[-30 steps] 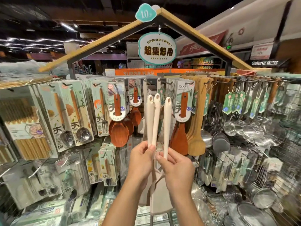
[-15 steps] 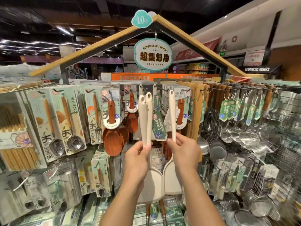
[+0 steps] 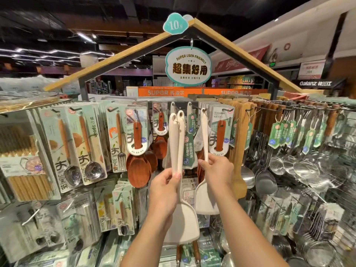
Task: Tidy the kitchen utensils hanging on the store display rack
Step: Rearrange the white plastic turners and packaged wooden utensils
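Note:
My left hand [image 3: 163, 191] grips two cream silicone spatulas [image 3: 177, 143] by their handles, held upright side by side before the rack, their blades hanging below my wrist. A third cream spatula [image 3: 204, 135] is pinched by my right hand [image 3: 216, 170] at mid-handle. Its top loop is up at a black hook [image 3: 198, 107] on the rack; whether it sits on the hook I cannot tell. More cream spatulas with green tags [image 3: 189, 143] hang on hooks behind.
Carded spoons and forks [image 3: 86, 143] hang to the left, brown wooden spoons [image 3: 138, 168] just left of my hands. Wooden turners [image 3: 238, 151] and steel ladles and skimmers [image 3: 300, 166] fill the right side. Packaged goods crowd the lower rows.
Both hands have risen with the spatulas. My right hand moved its spatula up and to the right, bringing the handle loop to the hook. The left pair stays held together.

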